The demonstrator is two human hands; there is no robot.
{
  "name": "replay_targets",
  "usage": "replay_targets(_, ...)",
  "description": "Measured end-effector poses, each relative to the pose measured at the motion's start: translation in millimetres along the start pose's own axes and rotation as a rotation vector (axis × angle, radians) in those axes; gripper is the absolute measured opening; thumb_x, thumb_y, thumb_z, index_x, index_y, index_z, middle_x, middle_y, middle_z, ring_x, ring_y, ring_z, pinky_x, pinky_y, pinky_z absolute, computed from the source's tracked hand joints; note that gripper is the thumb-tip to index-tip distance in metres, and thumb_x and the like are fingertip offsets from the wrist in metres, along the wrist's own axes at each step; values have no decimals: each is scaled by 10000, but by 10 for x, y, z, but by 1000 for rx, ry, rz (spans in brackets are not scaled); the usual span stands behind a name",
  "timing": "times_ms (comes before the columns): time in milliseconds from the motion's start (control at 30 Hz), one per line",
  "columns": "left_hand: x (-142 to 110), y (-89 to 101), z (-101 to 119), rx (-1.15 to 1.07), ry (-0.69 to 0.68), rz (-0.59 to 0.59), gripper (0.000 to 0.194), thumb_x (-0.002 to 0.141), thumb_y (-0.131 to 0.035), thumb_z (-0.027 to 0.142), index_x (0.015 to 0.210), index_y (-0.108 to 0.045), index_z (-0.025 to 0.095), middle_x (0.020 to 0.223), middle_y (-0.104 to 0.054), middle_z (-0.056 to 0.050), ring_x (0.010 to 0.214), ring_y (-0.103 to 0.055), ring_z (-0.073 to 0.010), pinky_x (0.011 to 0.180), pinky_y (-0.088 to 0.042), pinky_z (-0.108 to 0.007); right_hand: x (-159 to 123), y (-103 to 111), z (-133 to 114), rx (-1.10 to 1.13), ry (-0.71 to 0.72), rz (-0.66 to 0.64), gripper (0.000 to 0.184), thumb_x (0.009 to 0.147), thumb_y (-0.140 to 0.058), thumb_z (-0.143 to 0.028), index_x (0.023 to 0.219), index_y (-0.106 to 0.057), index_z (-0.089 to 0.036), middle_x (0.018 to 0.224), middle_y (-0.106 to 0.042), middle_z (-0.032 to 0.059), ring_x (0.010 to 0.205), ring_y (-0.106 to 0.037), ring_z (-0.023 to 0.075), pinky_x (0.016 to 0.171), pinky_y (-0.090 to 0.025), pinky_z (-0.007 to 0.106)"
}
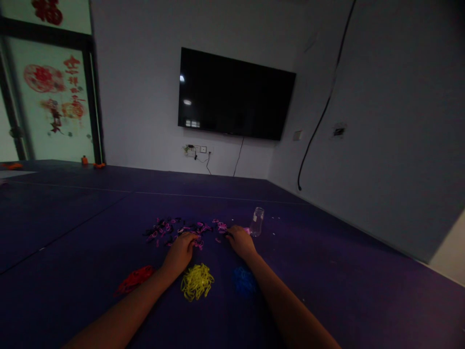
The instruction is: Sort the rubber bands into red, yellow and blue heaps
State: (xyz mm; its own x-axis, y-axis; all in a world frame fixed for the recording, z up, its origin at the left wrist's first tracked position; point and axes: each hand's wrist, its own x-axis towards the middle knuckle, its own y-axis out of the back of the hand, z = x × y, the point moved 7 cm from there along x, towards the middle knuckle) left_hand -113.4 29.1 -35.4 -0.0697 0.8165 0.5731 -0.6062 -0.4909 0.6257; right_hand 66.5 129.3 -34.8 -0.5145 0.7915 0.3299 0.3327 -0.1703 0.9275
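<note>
A scattered heap of pink and black rubber bands (165, 227) lies on the dark purple surface. At its near edge is my left hand (180, 252), fingers curled and pressed together over pink bands; what they pinch is too small to make out. My right hand (240, 241) is closed at the heap's right end, a dark band showing at its fingertips beside a small pink clump (221, 226). Closer to me are a pile of yellow rubber bands (197, 282), a red pile (136, 279) partly behind my left forearm, and a blue pile (244, 280) beside my right forearm.
A clear plastic bottle (257, 222) stands slightly tilted just beyond my right hand. Small white specks dot the surface near it. Orange objects (99, 165) lie at the far left edge. A television (236, 94) hangs on the wall, and a black cable (319, 118) dangles at right.
</note>
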Motion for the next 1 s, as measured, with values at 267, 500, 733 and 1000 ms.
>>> replay_targets(267,0,-4,0,-9,-13,2,304,789,-446,22,929,-670,174,956,-685,-75,986,-616,-206,880,-481,-369,28,-44,32,3,12,-14,227,885,-462,-221,965,-665,-158,1055,-637,84,1036,-538,204,892,-369,280)
replay_targets(500,-1,-5,37,7,-27,-12,296,791,-448,13,915,-673,160,973,-684,-83,976,-623,-203,877,-482,-354,24,-10,-34,-83,-17,-51,218,885,-442,-189,958,-638,-128,1048,-631,109,1022,-540,212,855,-379,283)
replay_targets(733,-2,0,31,2,-38,-3,295,788,-456,11,915,-672,166,964,-687,-80,969,-626,-207,862,-491,-359,30,-19,-46,-148,-3,-57,236,898,-399,-193,970,-607,-109,1036,-620,120,1013,-540,217,821,-386,283)
replay_targets(1000,-7,12,46,-8,-45,10,291,790,-446,6,891,-663,172,954,-687,-71,957,-628,-196,858,-488,-344,48,-44,-15,-135,-3,-56,213,903,-426,-206,973,-605,-113,1054,-605,111,1028,-531,215,842,-382,279)
